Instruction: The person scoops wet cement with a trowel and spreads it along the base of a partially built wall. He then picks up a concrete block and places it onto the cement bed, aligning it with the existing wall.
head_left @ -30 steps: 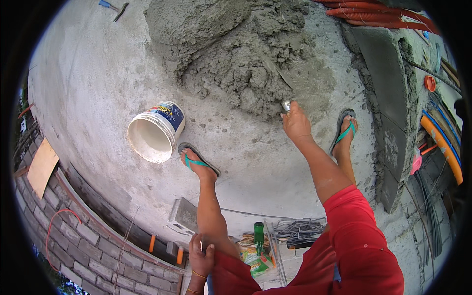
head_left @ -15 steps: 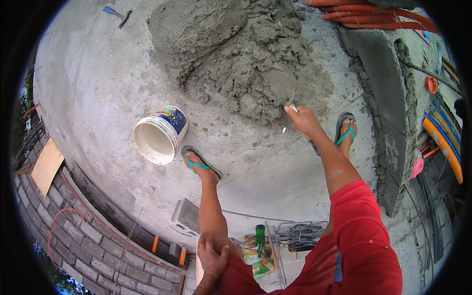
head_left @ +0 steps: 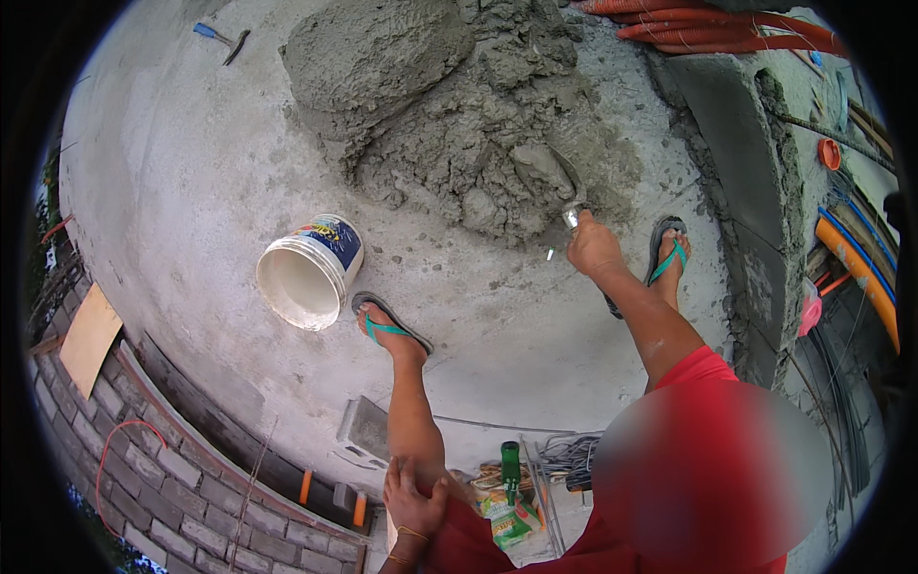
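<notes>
My right hand (head_left: 594,246) is closed round the handle of a trowel (head_left: 573,212). Its blade is tilted into the near right edge of a large heap of wet grey mortar (head_left: 430,115), with a smooth lump of the mix against it. Part of the blade is hidden by mortar. My left hand (head_left: 413,494) lies on my left knee, fingers spread, holding nothing. Left of my left foot, a white plastic bucket (head_left: 304,279) with a blue label lies tipped on its side, its mouth facing me.
Far left lies a blue-handled hammer (head_left: 222,40). Orange corrugated hoses (head_left: 688,24) are at the top right, beside a low block wall (head_left: 741,191). Near my legs are a hollow block (head_left: 365,429), a green bottle (head_left: 511,469) and bent steel bars (head_left: 569,459). A blurred patch covers the lower right.
My right wrist has turned and drawn slightly toward me. The trowel blade now shows on edge beside a lifted lump of mortar. My left hand stays on the knee.
</notes>
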Motion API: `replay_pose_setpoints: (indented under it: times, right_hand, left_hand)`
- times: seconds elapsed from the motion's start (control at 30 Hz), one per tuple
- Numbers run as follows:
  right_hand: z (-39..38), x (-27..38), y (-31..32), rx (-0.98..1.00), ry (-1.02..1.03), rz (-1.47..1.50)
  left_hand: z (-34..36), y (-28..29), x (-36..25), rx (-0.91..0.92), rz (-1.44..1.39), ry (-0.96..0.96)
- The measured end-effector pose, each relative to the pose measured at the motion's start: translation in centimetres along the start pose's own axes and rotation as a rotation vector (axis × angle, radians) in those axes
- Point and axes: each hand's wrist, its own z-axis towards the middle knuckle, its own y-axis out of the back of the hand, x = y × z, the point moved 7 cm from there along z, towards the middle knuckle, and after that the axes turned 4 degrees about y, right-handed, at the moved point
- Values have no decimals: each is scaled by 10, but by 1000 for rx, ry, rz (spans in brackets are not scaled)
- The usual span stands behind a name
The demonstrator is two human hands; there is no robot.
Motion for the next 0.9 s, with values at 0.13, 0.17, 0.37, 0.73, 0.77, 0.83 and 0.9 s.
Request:
replay_pose_setpoints:
  times: [0.13,0.17,0.37,0.73,0.77,0.83,0.9]
  right_hand:
    - [-84,-61,-33,-38,-60,107]
    - [-103,-78,-35,-132,-61,174]
    - [-79,-124,-80,47,-545,1110]
    - [-11,42,0,16,61,675]
    - [-12,41,9,-83,88,489]
    - [-8,45,21,-236,116,294]
    - [-9,54,25,-278,98,155]
  left_hand:
    - [1,2,-13,24,37,29]
    - [1,2,-13,22,28,22]
    - [9,5,6,2,62,2]
    - [5,2,-19,-22,112,-46]
    - [5,1,-19,-7,124,-38]
    - [5,-1,-18,13,150,-29]
    - [5,0,-17,6,96,-29]
